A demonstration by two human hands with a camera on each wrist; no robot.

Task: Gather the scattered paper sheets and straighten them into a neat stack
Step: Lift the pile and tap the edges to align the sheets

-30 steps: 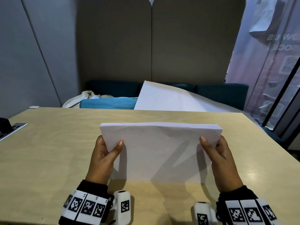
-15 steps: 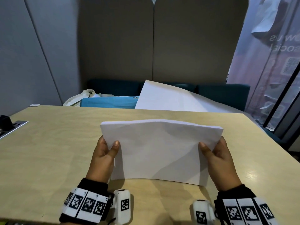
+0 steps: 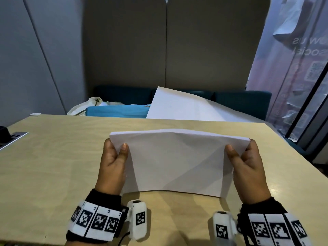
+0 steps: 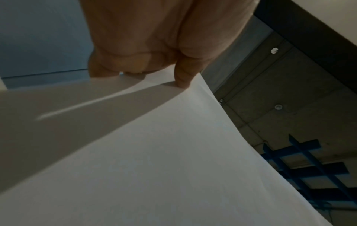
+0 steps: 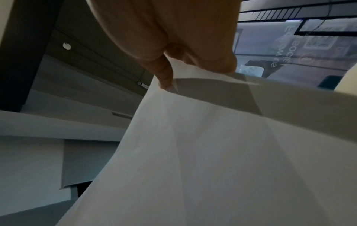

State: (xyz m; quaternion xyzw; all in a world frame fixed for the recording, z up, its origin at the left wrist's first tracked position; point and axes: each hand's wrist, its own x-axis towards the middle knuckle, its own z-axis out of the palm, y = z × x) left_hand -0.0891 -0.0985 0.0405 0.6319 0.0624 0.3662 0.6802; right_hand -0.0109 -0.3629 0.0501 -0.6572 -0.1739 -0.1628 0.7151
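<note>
A stack of white paper sheets stands nearly upright over the wooden table, its lower edge close to the tabletop. My left hand grips the stack's left side, thumb on the near face. My right hand grips the right side the same way. The top edge bows upward in the middle. In the left wrist view the thumb presses on the paper stack. In the right wrist view my fingers pinch the paper stack.
One large white sheet leans beyond the table's far edge against a teal bench. A teal bag and a white cloth bag lie on that bench. A socket panel sits at the table's left edge.
The stack has been lifted slightly and its lower edge has left the table; its top edge has bowed upward as both hands pressed inward. Both grips stay the same.
</note>
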